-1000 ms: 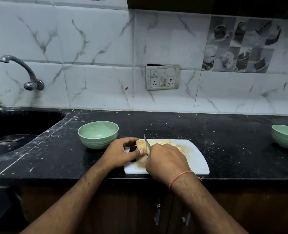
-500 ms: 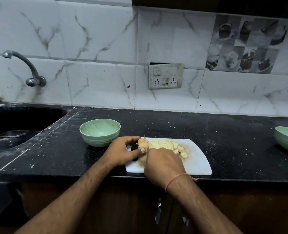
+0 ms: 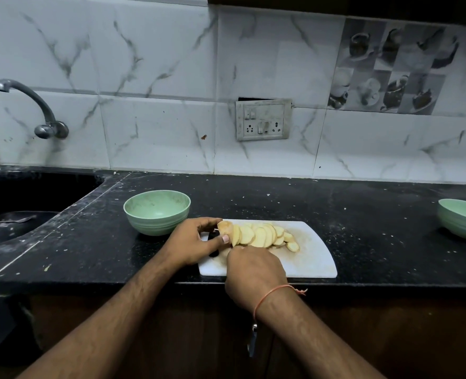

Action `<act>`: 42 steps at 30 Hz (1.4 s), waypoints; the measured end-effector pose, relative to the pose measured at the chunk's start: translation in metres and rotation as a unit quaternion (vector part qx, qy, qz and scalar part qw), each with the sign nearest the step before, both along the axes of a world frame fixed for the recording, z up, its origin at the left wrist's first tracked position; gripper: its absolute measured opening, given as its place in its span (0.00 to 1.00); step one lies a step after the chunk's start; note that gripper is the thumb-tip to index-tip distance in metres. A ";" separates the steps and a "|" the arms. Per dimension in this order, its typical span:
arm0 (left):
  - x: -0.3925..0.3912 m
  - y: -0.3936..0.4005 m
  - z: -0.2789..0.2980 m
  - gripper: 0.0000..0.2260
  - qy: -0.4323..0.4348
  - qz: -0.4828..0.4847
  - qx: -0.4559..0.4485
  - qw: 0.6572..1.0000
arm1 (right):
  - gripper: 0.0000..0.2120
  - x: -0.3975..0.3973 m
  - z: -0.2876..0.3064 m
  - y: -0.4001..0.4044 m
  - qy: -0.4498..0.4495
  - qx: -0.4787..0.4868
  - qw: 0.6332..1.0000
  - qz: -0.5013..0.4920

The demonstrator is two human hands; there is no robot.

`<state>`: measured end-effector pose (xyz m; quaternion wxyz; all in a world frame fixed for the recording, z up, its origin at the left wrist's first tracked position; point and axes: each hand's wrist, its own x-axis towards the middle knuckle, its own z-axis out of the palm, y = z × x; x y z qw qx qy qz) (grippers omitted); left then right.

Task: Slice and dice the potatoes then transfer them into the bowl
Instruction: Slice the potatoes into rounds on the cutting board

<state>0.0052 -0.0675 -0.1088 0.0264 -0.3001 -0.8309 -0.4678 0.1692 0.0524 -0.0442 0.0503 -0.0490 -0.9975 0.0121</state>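
Here, left hand pinching potato

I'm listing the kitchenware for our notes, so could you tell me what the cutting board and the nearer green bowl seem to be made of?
Cutting board: probably plastic, a thin white slab with rounded corners and a matte, stained surface.
Bowl: likely melamine or plastic, though glazed ceramic is possible; pale green, satin sheen, faint speckling inside, ridged bands around its outer wall.

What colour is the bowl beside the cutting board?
Pale green bowl, clearest in the head view.
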 end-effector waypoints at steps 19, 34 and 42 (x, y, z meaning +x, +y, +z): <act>0.002 -0.001 0.001 0.24 -0.025 0.000 0.016 1.000 | 0.11 0.012 0.028 0.011 0.078 -0.044 0.996 -0.030; 0.005 -0.004 0.004 0.34 -0.020 -0.007 0.019 1.000 | 0.12 -0.018 0.023 0.003 0.040 -0.053 0.997 -0.039; 0.005 0.000 0.003 0.34 -0.015 -0.001 0.021 1.000 | 0.14 -0.003 0.007 -0.001 0.029 -0.004 0.999 -0.024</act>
